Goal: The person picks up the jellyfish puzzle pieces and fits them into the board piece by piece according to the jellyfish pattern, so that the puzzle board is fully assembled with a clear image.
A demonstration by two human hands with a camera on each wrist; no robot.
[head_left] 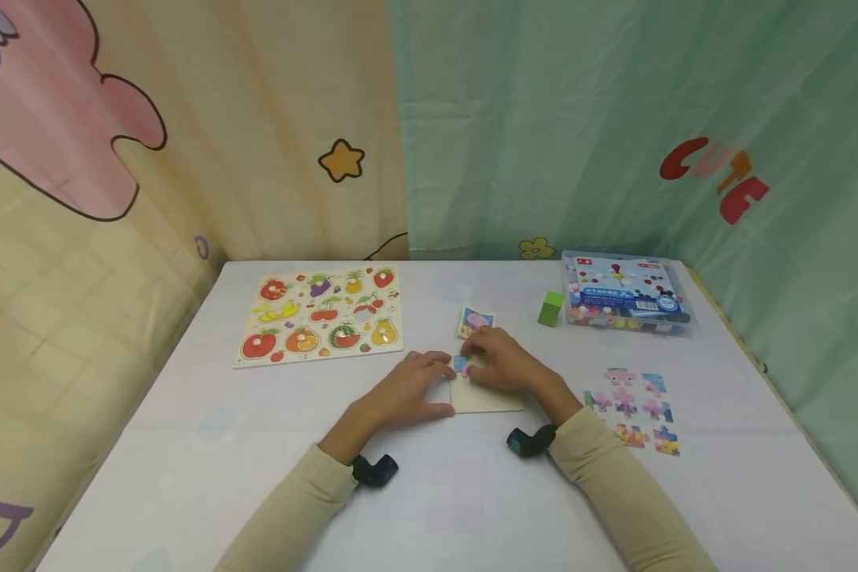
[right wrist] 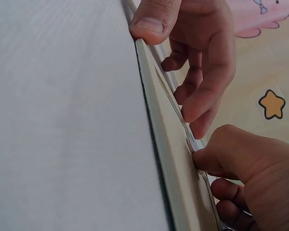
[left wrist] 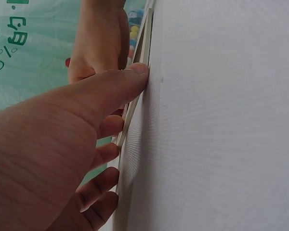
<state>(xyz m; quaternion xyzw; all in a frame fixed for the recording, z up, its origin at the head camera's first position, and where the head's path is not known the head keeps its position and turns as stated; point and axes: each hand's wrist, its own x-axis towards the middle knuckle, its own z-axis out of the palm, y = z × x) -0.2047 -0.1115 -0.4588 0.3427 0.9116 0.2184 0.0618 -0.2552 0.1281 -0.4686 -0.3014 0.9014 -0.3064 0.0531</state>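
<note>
A small wooden puzzle board (head_left: 489, 401) lies on the table between the two hands. In its far left corner sits a blue-and-pink jigsaw piece (head_left: 461, 364), partly covered by fingers. My right hand (head_left: 504, 361) pinches that piece with curled thumb and index finger; the right wrist view shows the thumb right at the board's raised rim. My left hand (head_left: 415, 389) rests along the board's left side, its thumb (left wrist: 135, 72) touching the near corner and its fingers loosely bent by the edge. Just beyond the right hand lies a picture card (head_left: 475, 319) with a pink cartoon figure.
Several loose jigsaw pieces (head_left: 624, 400) lie in rows at the right. A green block (head_left: 550, 308) stands near a clear plastic box (head_left: 625, 292) of coloured parts at the back right. A fruit peg puzzle (head_left: 322, 315) lies at the back left. Curtains hang behind the table.
</note>
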